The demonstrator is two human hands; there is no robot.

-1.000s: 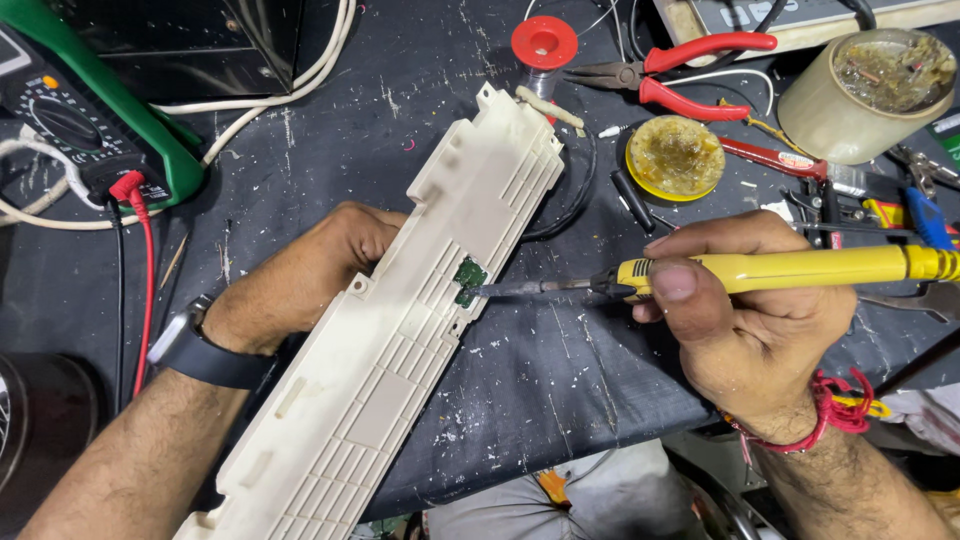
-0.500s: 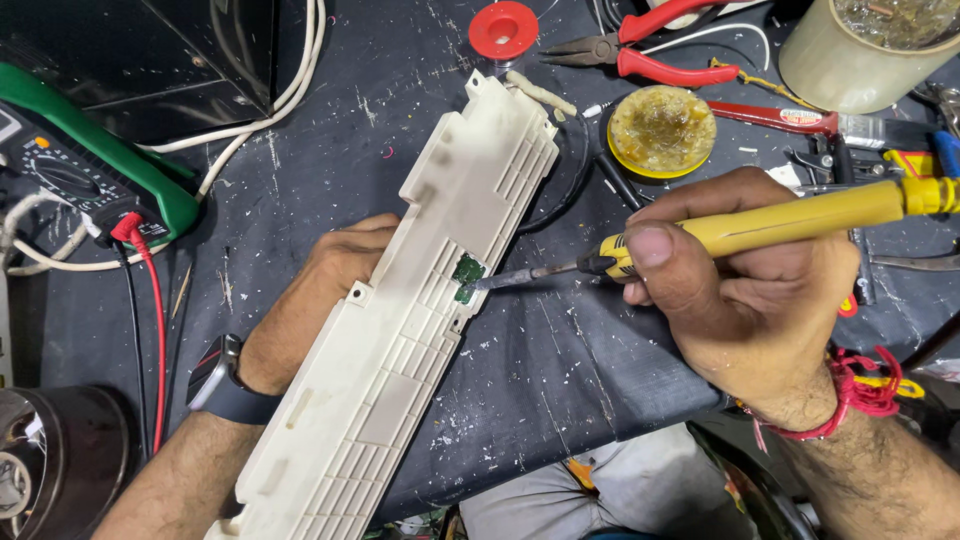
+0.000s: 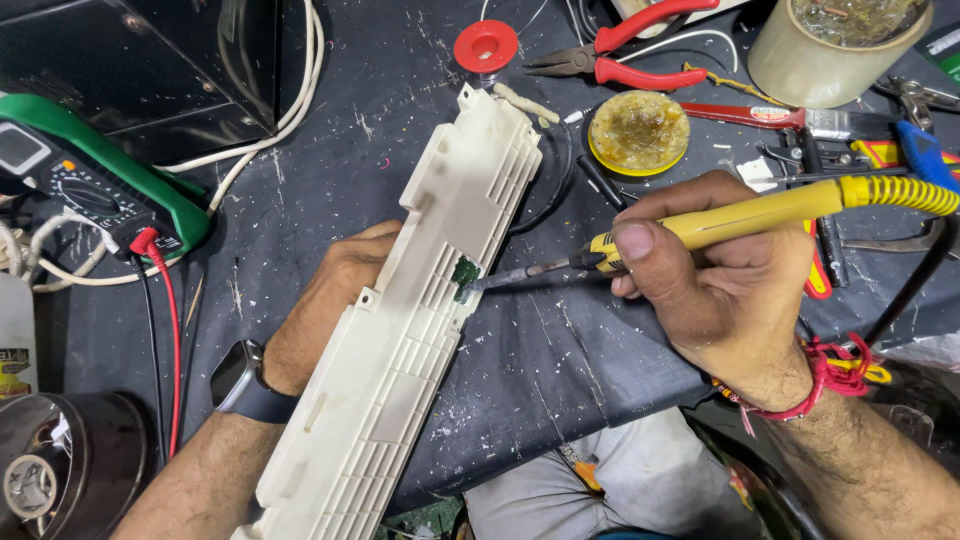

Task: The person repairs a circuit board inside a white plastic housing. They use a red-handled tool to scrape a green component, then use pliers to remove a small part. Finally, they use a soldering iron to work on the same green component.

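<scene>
Landmark: long white plastic housing (image 3: 405, 330), which lay diagonally across the dark worktop (image 3: 400, 130), lower-left to upper-right. Nearest, at its lower left: left forearm with a dark wrist device (image 3: 243, 383). Left hand (image 3: 325, 305) was tucked against the housing's left edge and partly behind it; fingers hidden, so couldn't tell whether curled or flat, just pressed against it. Right of the housing: right hand (image 3: 715, 290) was closed around a yellow-handled soldering iron (image 3: 740, 215), thumb on top of the handle. The iron's tip touched a small green board (image 3: 465, 272) at the housing's right edge, about mid-length. Red thread bracelet (image 3: 815, 375) on the right wrist. Left of the housing: green multimeter (image 3: 95, 185) with red and black leads. Beyond the housing's far end: red spool (image 3: 486, 45), red-handled pliers (image 3: 625, 55), a round yellow tin of flux (image 3: 639, 132), and a tape roll (image 3: 835, 45) further right.
</scene>
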